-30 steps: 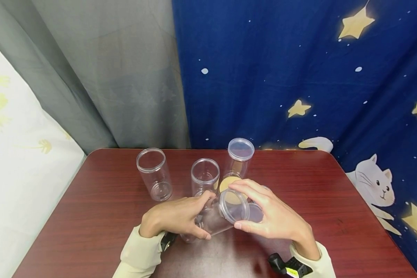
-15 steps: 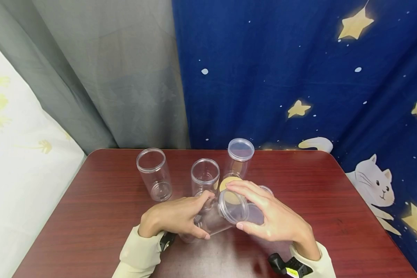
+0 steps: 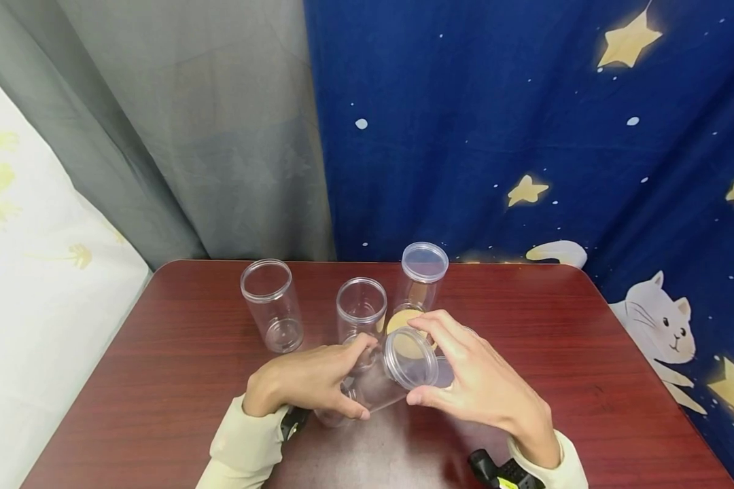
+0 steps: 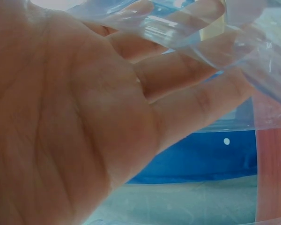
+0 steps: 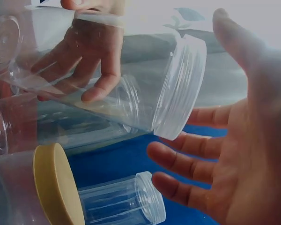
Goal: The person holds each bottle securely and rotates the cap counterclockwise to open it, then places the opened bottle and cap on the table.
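Observation:
A clear plastic jar lies tilted in my left hand, its translucent screw lid facing right and up. Thumb and fingers of that hand grip the body, and the fingers show through the plastic in the right wrist view. My right hand curves loosely around the lid, thumb below and fingers above in the head view. From the right wrist, the thumb stands off the lid, while the fingertips lie beside and behind its edge.
Behind the hands stand a jar with a yellow lid, a jar with a translucent lid and an open-topped jar. Another uncapped jar is at the left. Beside the right hand a further translucent lid partly shows. The reddish table ends at curtains.
My right hand has turned slightly around the lid: its thumb has shifted left and its upper fingertips right. The left hand and the jar have stayed nearly in place.

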`<state>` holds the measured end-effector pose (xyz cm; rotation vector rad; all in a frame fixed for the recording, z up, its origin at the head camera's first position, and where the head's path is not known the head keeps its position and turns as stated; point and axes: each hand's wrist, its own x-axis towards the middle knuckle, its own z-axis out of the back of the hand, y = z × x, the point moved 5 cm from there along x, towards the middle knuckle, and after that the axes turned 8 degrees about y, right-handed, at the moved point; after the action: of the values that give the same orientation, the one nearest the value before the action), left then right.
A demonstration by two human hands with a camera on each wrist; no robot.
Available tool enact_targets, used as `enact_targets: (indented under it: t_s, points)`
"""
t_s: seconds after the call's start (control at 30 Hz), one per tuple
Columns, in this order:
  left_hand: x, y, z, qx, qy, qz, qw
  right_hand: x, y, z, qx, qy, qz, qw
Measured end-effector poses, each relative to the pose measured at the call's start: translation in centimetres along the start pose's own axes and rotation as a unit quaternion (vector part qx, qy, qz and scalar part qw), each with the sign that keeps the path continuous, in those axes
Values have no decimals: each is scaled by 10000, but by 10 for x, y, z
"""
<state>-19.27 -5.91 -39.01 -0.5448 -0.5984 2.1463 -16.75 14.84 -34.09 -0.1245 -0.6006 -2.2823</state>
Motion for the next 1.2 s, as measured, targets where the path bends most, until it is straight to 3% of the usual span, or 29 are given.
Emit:
enact_targets:
  t_s: [0.2, 0.47, 1.2]
  points:
    - [-1, -1, 1, 68, 6, 26, 10000, -1, 3, -1, -237, 123, -420, 9988]
    - [0, 0, 1, 52, 14, 71, 10000, 0, 4, -3, -295, 115, -437, 9985]
    - [-2, -1, 1, -65, 46, 140, 9999, -3, 8, -1, -205, 311, 310, 9988]
